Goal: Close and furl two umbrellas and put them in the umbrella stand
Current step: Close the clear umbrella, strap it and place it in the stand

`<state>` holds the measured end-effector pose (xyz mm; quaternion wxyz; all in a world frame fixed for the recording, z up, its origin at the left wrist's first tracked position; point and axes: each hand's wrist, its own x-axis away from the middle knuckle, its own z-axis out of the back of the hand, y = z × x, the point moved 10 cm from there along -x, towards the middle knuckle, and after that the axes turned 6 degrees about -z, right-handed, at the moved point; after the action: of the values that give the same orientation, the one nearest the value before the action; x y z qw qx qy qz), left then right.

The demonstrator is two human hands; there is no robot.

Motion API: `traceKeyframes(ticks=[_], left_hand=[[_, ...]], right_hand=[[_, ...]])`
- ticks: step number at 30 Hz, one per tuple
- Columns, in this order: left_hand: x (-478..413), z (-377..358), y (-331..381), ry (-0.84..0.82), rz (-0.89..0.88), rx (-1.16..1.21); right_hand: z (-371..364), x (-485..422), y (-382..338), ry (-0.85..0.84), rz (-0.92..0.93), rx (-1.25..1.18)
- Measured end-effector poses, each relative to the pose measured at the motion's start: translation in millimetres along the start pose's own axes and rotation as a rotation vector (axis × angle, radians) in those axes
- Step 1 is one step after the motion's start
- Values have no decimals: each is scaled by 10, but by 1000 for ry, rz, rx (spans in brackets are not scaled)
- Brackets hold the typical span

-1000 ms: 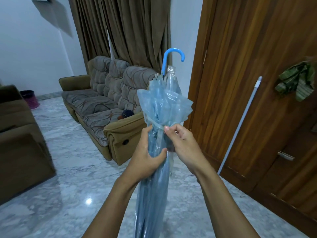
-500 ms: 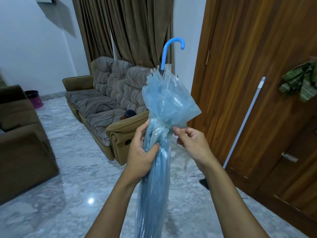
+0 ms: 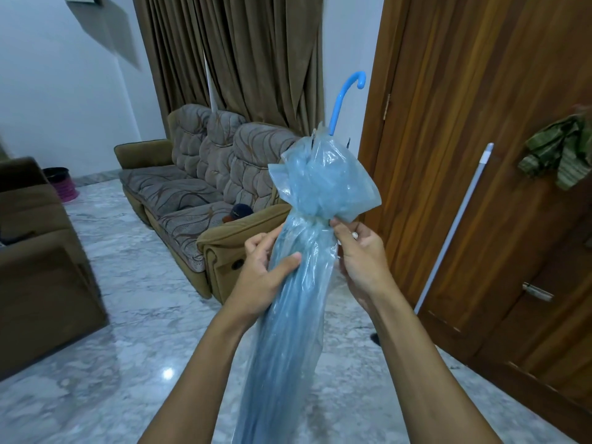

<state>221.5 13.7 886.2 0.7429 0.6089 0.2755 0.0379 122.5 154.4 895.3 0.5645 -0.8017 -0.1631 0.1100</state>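
Observation:
A translucent blue umbrella [image 3: 298, 283] is closed and held upright in front of me, its curved blue handle [image 3: 344, 100] pointing up. The canopy is gathered tight at a waist, and its loose edge flares out above that. My left hand [image 3: 262, 277] grips the furled canopy just below the waist, thumb across the front. My right hand [image 3: 358, 254] pinches the strap at the waist on the right side. The umbrella's tip runs out of the bottom of the frame. No second umbrella and no umbrella stand shows.
A patterned brown sofa [image 3: 205, 187] stands behind the umbrella, and a brown armchair [image 3: 38, 251] at the left. Wooden doors [image 3: 480, 155] fill the right, with a white pole [image 3: 455, 232] leaning on them and a green cloth [image 3: 557, 152] hanging. A dark bin [image 3: 61, 182] sits far left on marble floor.
My right hand has let go of the middle of the canopy and moved round to the right side of the waist. The umbrella has tilted slightly to the right.

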Motion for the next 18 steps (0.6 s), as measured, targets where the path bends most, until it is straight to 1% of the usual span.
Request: traceKeyframes(ticks=[2, 5, 7, 9, 11, 12, 15, 18], left_hand=[[-19, 34, 125, 47, -105, -125], [-29, 4, 247, 59, -194, -194], [-52, -13, 227, 51, -162, -203], [-44, -69, 189, 1, -109, -175], [0, -168, 152, -66, -75, -168], [23, -191, 140, -71, -73, -188], [40, -109, 194, 60, -149, -254], [50, -12, 225, 198, -165, -224]], right_hand=[[8, -16, -65, 15, 48, 64], [-23, -20, -120, 32, 88, 144], [-38, 9, -165, 41, 122, 173], [-40, 41, -205, 55, 155, 205], [-48, 53, -191, 63, 152, 221], [-62, 60, -166, 62, 141, 224], [-136, 79, -77, 30, 98, 196], [-214, 99, -17, -37, 71, 145]])
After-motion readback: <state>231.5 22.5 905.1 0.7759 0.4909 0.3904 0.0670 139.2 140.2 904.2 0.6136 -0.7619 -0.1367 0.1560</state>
